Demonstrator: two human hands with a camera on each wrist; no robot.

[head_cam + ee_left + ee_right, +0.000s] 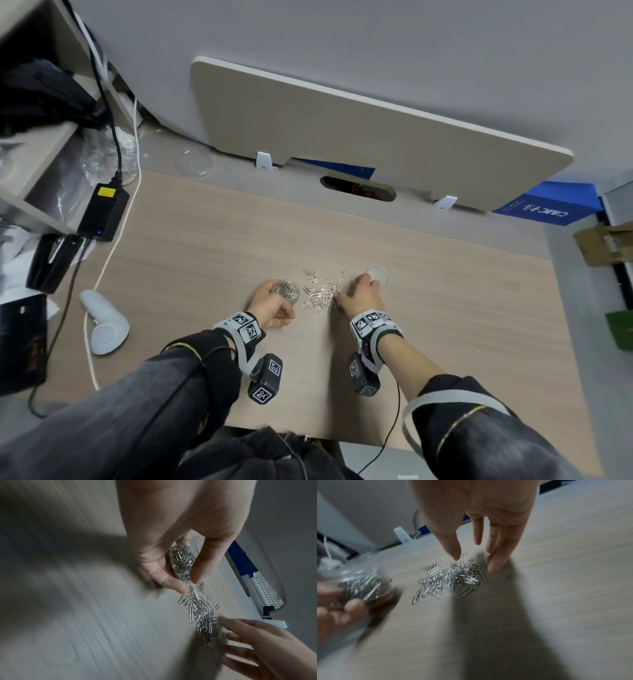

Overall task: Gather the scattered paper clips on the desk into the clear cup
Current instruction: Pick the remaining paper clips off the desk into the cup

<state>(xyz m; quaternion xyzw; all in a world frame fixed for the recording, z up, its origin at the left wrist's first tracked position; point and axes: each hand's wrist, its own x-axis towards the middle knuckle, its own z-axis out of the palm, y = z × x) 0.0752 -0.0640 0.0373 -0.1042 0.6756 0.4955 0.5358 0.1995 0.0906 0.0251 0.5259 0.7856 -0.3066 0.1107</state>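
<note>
One clear cup [285, 291] part-filled with paper clips, gripped in the curled left hand [272, 305] on the wooden desk [205, 246], one loose pile of silver paper clips [322, 294] – too many to count – just beside it, right hand [359, 296] over the pile's right edge with fingers extended and relaxed, one round clear lid [376, 275] beyond, blue sheet [544, 207] – lettering unreadable.

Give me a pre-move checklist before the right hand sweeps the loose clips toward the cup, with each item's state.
1. Left hand grips the cup: ok.
2. Cup tilted with its mouth toward the pile: cannot tell.
3. Loose clips bunched in one pile between the hands: ok.
4. Right hand open, fingers at the pile's edge: ok.
5. Stray clips beyond the pile collected: not ok.
6. Lid clear of the sweep: ok.
</note>
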